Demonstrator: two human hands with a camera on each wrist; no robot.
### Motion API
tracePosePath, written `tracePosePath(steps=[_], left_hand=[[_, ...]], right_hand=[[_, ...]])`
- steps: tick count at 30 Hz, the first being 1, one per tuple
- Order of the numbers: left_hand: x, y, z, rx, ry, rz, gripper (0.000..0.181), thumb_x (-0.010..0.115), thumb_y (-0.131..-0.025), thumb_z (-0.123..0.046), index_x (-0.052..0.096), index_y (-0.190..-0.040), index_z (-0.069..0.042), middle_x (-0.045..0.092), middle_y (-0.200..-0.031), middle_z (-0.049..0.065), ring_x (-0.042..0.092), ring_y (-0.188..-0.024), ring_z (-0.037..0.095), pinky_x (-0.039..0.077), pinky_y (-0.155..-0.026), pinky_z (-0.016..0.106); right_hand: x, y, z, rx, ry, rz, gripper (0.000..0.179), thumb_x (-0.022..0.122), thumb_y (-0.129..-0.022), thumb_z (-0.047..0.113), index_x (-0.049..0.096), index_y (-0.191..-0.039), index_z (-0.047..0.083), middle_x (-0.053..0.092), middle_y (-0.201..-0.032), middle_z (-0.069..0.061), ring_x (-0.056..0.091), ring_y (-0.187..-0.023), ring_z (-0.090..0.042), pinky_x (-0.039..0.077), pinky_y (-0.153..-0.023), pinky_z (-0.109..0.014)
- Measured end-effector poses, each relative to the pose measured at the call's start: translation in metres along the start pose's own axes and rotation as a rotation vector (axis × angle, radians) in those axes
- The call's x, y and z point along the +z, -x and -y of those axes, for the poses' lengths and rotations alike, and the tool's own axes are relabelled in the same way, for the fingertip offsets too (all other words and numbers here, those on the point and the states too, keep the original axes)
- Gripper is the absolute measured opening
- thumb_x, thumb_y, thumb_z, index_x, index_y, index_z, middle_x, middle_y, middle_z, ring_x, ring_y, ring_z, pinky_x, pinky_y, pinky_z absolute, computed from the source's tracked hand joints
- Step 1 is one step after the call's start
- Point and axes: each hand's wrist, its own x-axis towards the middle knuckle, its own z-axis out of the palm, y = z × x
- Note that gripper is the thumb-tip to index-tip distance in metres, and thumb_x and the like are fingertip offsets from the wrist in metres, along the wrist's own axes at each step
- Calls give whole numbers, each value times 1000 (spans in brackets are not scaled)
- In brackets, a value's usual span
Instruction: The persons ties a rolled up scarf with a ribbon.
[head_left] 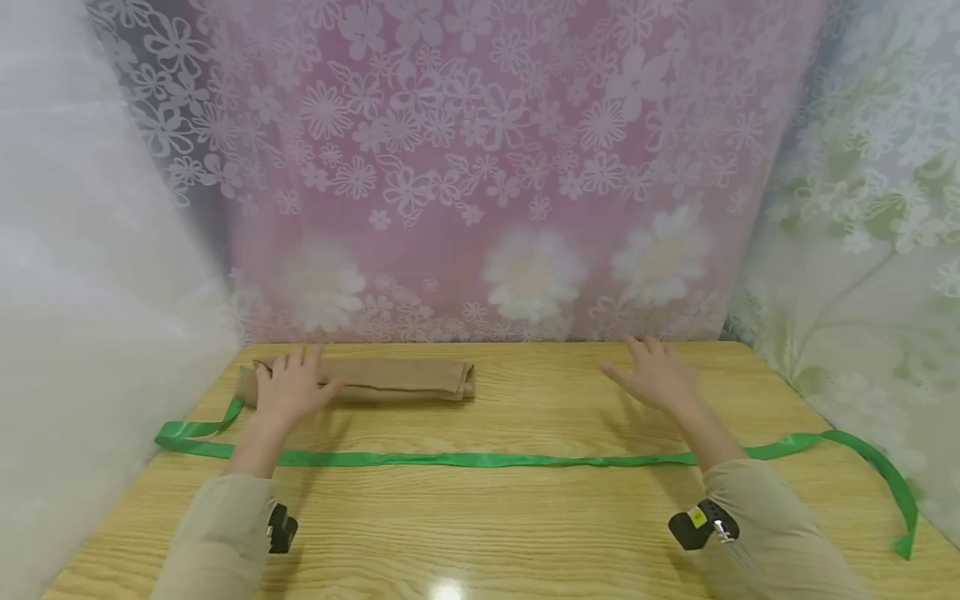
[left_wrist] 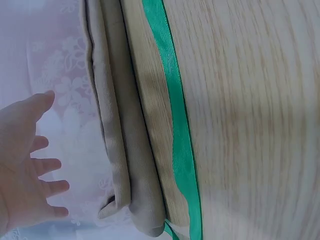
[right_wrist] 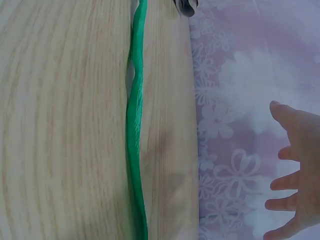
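Note:
A folded brown cloth bundle (head_left: 397, 379) lies long and flat at the back left of the table. My left hand (head_left: 291, 387) hovers over its left part with fingers spread; in the left wrist view the hand (left_wrist: 30, 170) shows apart from the folded cloth (left_wrist: 132, 130). A long green ribbon (head_left: 465, 459) stretches across the table in front of the bundle, passing beneath both forearms. Over the back right of the table my right hand (head_left: 656, 379) is held with straight, spread fingers and nothing in it. The ribbon (right_wrist: 135, 115) runs lengthwise through the right wrist view.
The wooden table (head_left: 480, 533) ends at a pink floral curtain (head_left: 487, 167) behind. Pale sheets stand close on the left (head_left: 97, 250) and right (head_left: 885, 250). The ribbon's right end curls near the table's right edge, and its left part loops back toward the bundle.

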Motion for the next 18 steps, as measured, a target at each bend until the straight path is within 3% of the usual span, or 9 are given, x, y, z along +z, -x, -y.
tracePosePath(steps=[6,12,16,18], left_hand=[[-4,0,6,-4,1,-60,58,54,-92,-35,45,-129,8,42,-128,33,34,-118,52,21,-95,67],[-9,0,12,-3,-12,-69,50,54,-92,-32,52,-121,9,51,-118,31,46,-106,50,36,-85,63],[-10,1,19,-25,41,-66,44,50,-94,-30,57,-115,8,56,-110,29,51,-98,48,42,-77,59],[-11,1,22,-40,95,-63,38,45,-95,-27,61,-99,8,59,-94,26,55,-83,42,45,-67,52]], right_hand=[[1,-1,14,-69,10,-19,82,44,-90,58,28,-142,-3,32,-137,-35,31,-121,-53,33,-88,-67],[4,-5,32,-94,8,-8,66,53,-91,41,39,-137,-4,40,-134,-30,38,-120,-48,36,-90,-62],[9,-9,43,-119,-6,4,60,55,-91,37,44,-134,-4,46,-131,-27,44,-116,-46,40,-88,-58],[10,-11,48,-131,-31,12,59,55,-91,37,45,-133,-3,49,-129,-26,47,-114,-45,42,-86,-57]])
